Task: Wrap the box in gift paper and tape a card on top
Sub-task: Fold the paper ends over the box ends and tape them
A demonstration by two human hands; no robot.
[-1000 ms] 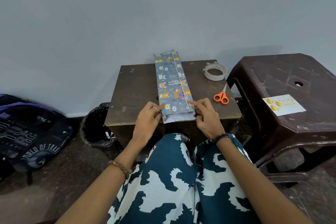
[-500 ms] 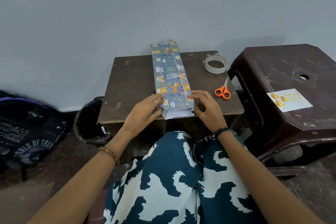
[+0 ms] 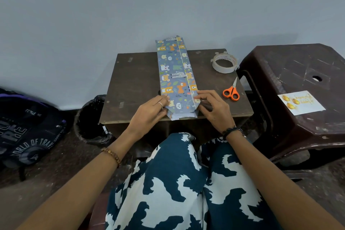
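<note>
Long narrow box wrapped in gift paper [image 3: 175, 74], blue-grey with cartoon animals, lies lengthwise down the middle of the small brown table [image 3: 134, 84], far end sticking past the back edge toward the wall, near end at the front edge. Seam of the paper runs along the top, right of centre. Near end not closed, white inside of the paper shows at the open flap. Left hand [image 3: 149, 112] sits against the left side of the near end, fingers flat and together pressing the paper in, ring on one finger. Right hand [image 3: 211, 106] at the right side of the near end, fingertips [image 3: 197, 97] pinching the paper edge at the corner. Tape roll [image 3: 224, 62] at back right of table, apart from the box. Orange-handled scissors [image 3: 231, 91] just right of the right hand, blades closed. Card [image 3: 300, 101], white with gold print, lies on the dark plastic stool [image 3: 298, 73] to the right. Black bin [image 3: 89, 119] left of table, backpack [image 3: 24, 127] on floor far left
</note>
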